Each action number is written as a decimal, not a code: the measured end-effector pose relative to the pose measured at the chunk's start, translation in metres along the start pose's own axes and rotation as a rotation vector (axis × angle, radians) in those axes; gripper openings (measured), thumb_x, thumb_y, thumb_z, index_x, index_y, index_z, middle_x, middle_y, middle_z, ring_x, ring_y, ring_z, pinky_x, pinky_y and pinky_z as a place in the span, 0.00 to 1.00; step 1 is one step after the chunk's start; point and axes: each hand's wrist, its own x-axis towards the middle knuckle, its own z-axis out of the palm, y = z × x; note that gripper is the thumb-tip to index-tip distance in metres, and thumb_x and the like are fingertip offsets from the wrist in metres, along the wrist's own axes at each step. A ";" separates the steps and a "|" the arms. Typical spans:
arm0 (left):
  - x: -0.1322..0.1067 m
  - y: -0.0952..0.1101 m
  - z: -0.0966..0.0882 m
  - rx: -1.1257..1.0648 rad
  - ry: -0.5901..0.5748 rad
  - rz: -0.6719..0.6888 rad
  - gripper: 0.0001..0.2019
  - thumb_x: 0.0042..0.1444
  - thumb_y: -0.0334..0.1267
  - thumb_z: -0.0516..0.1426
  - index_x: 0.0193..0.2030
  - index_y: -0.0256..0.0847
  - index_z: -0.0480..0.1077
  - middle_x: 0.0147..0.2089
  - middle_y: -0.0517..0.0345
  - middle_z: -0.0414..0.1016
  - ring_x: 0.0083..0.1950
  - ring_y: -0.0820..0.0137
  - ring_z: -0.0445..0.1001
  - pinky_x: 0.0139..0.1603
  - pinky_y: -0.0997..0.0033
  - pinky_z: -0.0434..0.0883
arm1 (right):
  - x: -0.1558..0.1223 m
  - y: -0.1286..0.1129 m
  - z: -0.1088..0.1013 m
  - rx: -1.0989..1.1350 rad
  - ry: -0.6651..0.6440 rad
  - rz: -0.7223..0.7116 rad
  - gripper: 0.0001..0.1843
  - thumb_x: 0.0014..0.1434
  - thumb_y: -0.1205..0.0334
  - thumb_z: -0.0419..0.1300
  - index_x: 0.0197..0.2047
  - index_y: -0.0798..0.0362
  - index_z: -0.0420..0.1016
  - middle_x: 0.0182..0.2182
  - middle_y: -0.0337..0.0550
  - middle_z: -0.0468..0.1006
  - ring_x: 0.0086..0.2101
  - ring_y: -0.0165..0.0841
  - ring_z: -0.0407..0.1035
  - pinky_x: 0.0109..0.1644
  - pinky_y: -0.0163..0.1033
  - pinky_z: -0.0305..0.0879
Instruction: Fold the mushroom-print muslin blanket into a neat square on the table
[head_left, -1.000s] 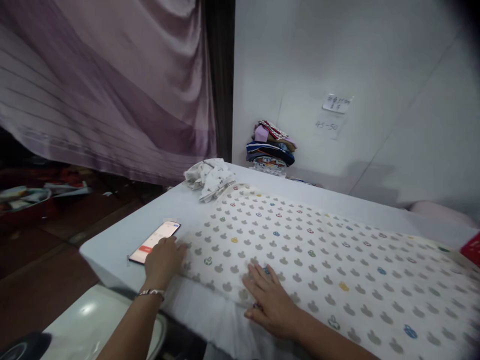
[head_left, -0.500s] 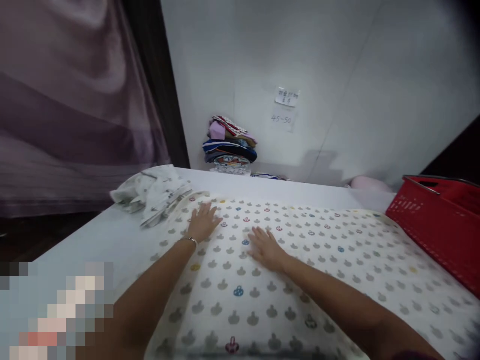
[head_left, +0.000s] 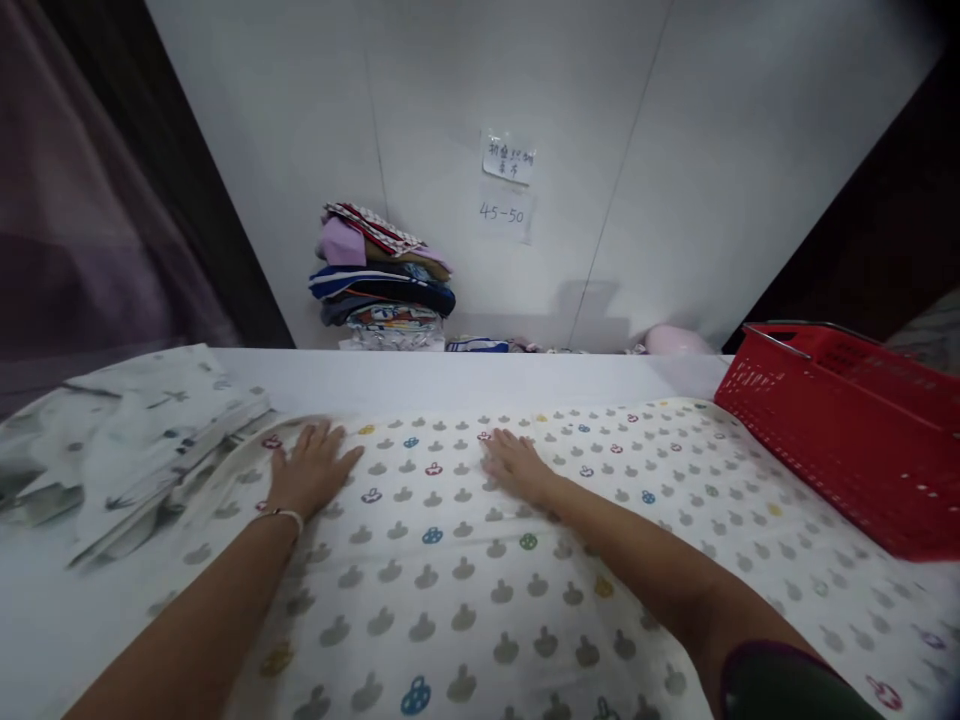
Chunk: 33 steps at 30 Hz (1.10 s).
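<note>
Both grips are lying released, flat on the cloth (head_left: pixel 465 600); my left hand (head_left: pixel 313 472) and right hand (head_left: pixel 517 468) are pressing near its far edge.

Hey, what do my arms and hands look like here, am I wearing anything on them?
Both forearms are bare, and there are no gloves. The left hand has a thin silvery bracelet at the wrist. The right hand shows no ring or band that I can make out. A dark sleeve with a maroon edge covers the right upper arm at the picture's bottom corner.
</note>
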 end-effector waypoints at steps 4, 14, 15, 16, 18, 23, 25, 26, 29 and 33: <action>-0.002 0.004 -0.011 0.007 0.076 0.047 0.26 0.58 0.50 0.41 0.59 0.40 0.61 0.67 0.46 0.51 0.67 0.53 0.47 0.60 0.36 0.48 | 0.006 0.052 -0.034 -0.082 0.216 0.139 0.22 0.64 0.60 0.42 0.56 0.53 0.67 0.58 0.46 0.63 0.59 0.35 0.53 0.62 0.41 0.46; 0.052 0.127 -0.004 -0.108 0.056 0.417 0.19 0.62 0.41 0.41 0.53 0.45 0.66 0.59 0.55 0.67 0.61 0.63 0.59 0.62 0.50 0.48 | 0.026 0.123 -0.066 -0.267 0.167 0.281 0.16 0.59 0.68 0.49 0.45 0.54 0.75 0.46 0.48 0.73 0.47 0.37 0.63 0.51 0.36 0.55; 0.057 0.137 -0.001 -0.117 0.047 0.448 0.18 0.61 0.41 0.42 0.52 0.45 0.67 0.57 0.55 0.68 0.59 0.63 0.62 0.62 0.52 0.50 | 0.027 0.123 -0.066 -0.283 0.158 0.272 0.15 0.59 0.68 0.49 0.44 0.54 0.75 0.45 0.48 0.73 0.47 0.36 0.63 0.51 0.36 0.54; 0.060 0.145 0.001 -0.121 0.044 0.476 0.18 0.61 0.40 0.42 0.50 0.45 0.68 0.55 0.55 0.70 0.57 0.64 0.64 0.60 0.54 0.52 | 0.028 0.122 -0.066 -0.305 0.149 0.266 0.15 0.59 0.67 0.49 0.43 0.53 0.75 0.45 0.48 0.73 0.46 0.36 0.62 0.51 0.36 0.54; 0.065 0.155 0.003 -0.116 0.059 0.509 0.16 0.60 0.39 0.43 0.47 0.44 0.70 0.51 0.54 0.72 0.53 0.64 0.67 0.56 0.59 0.57 | 0.028 0.121 -0.067 -0.352 0.136 0.261 0.15 0.60 0.67 0.49 0.42 0.54 0.75 0.44 0.49 0.72 0.46 0.36 0.62 0.50 0.37 0.53; 0.066 0.164 0.001 -0.074 0.106 0.502 0.12 0.57 0.36 0.47 0.41 0.41 0.71 0.44 0.51 0.72 0.47 0.63 0.67 0.48 0.62 0.61 | 0.024 0.120 -0.068 -0.357 0.155 0.250 0.13 0.62 0.66 0.48 0.40 0.56 0.74 0.42 0.50 0.71 0.43 0.36 0.61 0.47 0.37 0.53; 0.065 0.166 0.000 -0.076 0.121 0.499 0.10 0.56 0.35 0.49 0.39 0.39 0.71 0.43 0.50 0.71 0.46 0.63 0.66 0.47 0.62 0.61 | 0.023 0.121 -0.066 -0.357 0.174 0.239 0.12 0.62 0.67 0.48 0.39 0.56 0.73 0.41 0.49 0.71 0.43 0.36 0.60 0.46 0.37 0.52; 0.064 0.167 -0.001 -0.080 0.126 0.495 0.09 0.55 0.34 0.49 0.38 0.39 0.70 0.43 0.50 0.71 0.46 0.63 0.66 0.47 0.62 0.61 | 0.022 0.122 -0.064 -0.362 0.176 0.237 0.12 0.62 0.67 0.48 0.39 0.56 0.72 0.40 0.49 0.72 0.43 0.36 0.60 0.46 0.37 0.52; 0.062 0.169 -0.001 -0.088 0.125 0.489 0.10 0.55 0.32 0.49 0.40 0.39 0.70 0.43 0.50 0.71 0.46 0.63 0.66 0.47 0.63 0.61 | 0.019 0.125 -0.061 -0.368 0.172 0.232 0.12 0.62 0.67 0.47 0.42 0.55 0.71 0.40 0.47 0.72 0.42 0.36 0.61 0.47 0.38 0.51; 0.062 0.170 0.000 -0.062 0.107 0.521 0.14 0.55 0.30 0.47 0.44 0.43 0.70 0.43 0.51 0.71 0.48 0.62 0.65 0.49 0.61 0.59 | 0.016 0.124 -0.062 -0.330 0.178 0.220 0.13 0.64 0.63 0.47 0.44 0.53 0.72 0.42 0.46 0.73 0.44 0.34 0.61 0.49 0.38 0.49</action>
